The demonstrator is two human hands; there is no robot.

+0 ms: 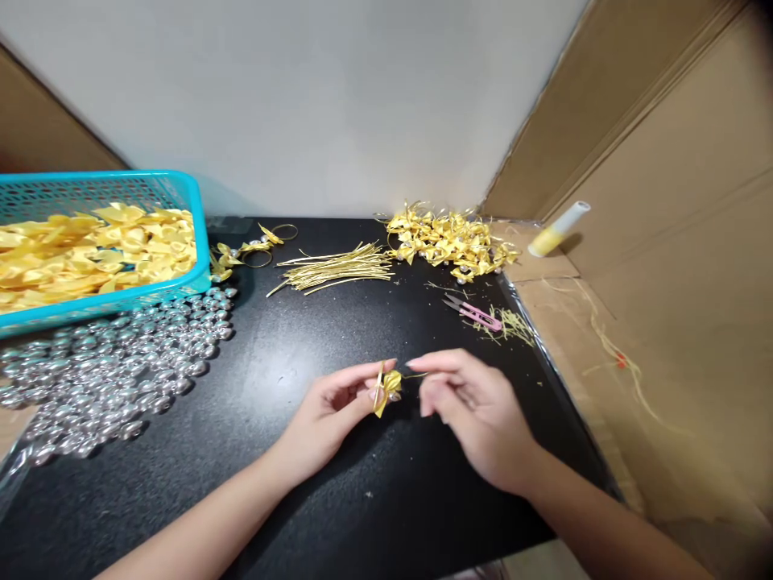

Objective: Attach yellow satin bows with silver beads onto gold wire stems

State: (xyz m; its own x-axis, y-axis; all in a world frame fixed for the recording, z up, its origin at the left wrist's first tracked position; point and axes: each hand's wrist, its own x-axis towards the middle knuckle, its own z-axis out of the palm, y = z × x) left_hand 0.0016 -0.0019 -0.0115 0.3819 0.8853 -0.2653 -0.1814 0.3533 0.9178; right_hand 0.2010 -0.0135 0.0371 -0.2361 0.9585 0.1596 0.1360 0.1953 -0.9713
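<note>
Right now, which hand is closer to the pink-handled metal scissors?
Right. The right hand is below the scissors in the picture; the left hand is farther, down and left.

"What kind of place is this?"

"A small handcraft workstation: a black tabletop (259, 499) boxed in by brown cardboard panels (670, 193) and a plain pale-grey back panel (332, 105)."

"What points to craft work?"

"Parts sorted in batches: a turquoise plastic openwork basket (200, 234) of bow-like yellow fabric pieces (121, 254), a spread of shiny silver beads (121, 370), a bundle of thin gold ties (338, 269)."

"Any tools?"

"Pink-handled metal snips (481, 316), lying against short pale-gold clippings (515, 325)."

"In a home or a workshop?"

"The view doesn't settle that."
</note>
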